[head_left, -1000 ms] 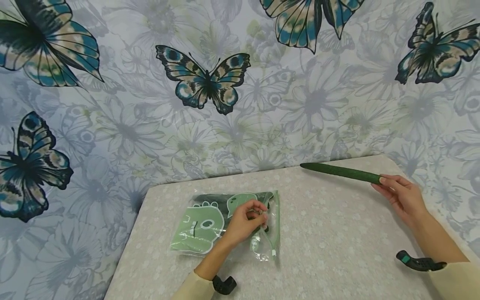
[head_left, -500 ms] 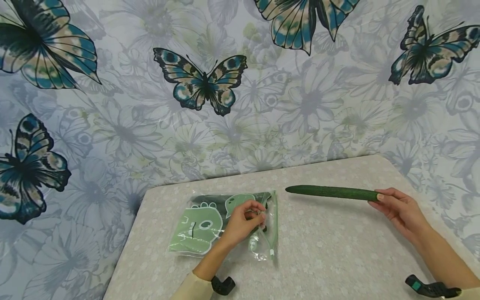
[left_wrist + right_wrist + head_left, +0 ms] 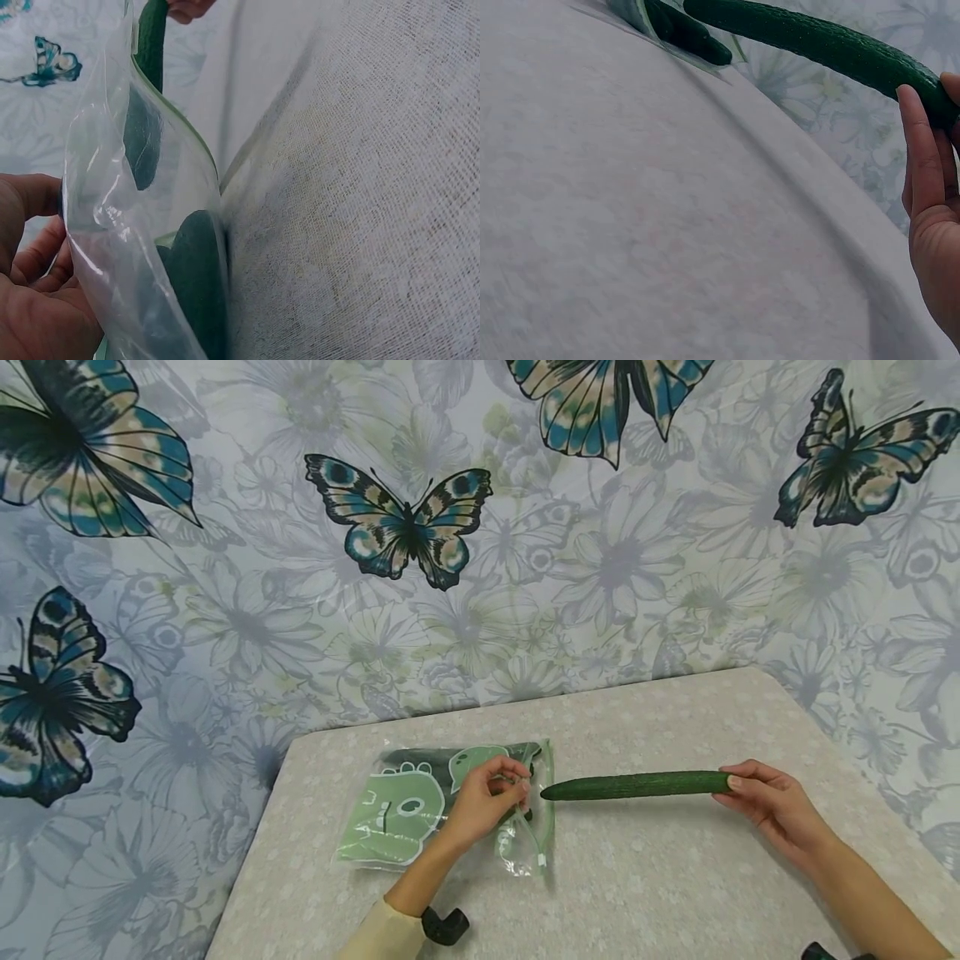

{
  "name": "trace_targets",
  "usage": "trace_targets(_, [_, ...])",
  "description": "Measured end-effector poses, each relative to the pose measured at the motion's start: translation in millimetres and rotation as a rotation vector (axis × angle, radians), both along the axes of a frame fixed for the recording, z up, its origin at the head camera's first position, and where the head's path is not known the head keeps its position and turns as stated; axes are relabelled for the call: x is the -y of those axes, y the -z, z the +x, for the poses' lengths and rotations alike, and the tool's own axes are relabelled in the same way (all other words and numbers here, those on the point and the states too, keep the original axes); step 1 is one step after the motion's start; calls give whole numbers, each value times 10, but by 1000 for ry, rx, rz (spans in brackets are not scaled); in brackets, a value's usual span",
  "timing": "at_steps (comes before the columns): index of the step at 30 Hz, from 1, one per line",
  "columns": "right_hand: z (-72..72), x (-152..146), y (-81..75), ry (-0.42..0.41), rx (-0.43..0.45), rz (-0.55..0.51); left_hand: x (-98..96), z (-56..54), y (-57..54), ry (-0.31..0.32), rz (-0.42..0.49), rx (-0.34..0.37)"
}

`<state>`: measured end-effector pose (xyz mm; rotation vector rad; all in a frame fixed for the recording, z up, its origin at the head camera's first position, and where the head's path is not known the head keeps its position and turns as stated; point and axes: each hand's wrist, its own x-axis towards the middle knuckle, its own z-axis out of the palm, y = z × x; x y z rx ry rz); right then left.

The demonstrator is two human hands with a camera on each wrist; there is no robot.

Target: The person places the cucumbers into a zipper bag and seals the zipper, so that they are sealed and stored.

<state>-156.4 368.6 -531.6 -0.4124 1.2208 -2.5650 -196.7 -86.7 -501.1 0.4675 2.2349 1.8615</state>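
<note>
A clear zip bag (image 3: 405, 806) printed with green cartoon figures lies on the table, its mouth facing right. My left hand (image 3: 483, 806) pinches the upper film at that mouth and holds it lifted. Inside the bag, dark green cucumbers (image 3: 199, 281) show in the left wrist view. My right hand (image 3: 772, 810) grips one end of another long cucumber (image 3: 637, 785) between thumb and fingers. This cucumber points left above the table, with its far tip at the bag's mouth. Seen from the left wrist, part of it shows through the clear film.
A pale patterned cloth covers the table (image 3: 645, 877). Behind its back edge rises a wall covering (image 3: 600, 560) with large butterflies and flowers. A small zip slider (image 3: 542, 860) sits at the bag's near right corner.
My right hand has brought the cucumber left and toward me, turning it nearly level, so its tip has come from the table's back edge to the bag's mouth. My left hand keeps its hold.
</note>
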Motion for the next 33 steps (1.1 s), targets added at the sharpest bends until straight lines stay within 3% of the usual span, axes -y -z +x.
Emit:
trace_targets(7, [0, 215, 63, -62, 21, -4, 4, -13, -23, 9, 4, -14])
trace_targets(25, [-78, 1006, 130, -89, 93, 220, 45, -4, -39, 56, 7, -2])
trace_targets(33, [-133, 1319, 169, -103, 118, 256, 78, 5, -17, 67, 47, 54])
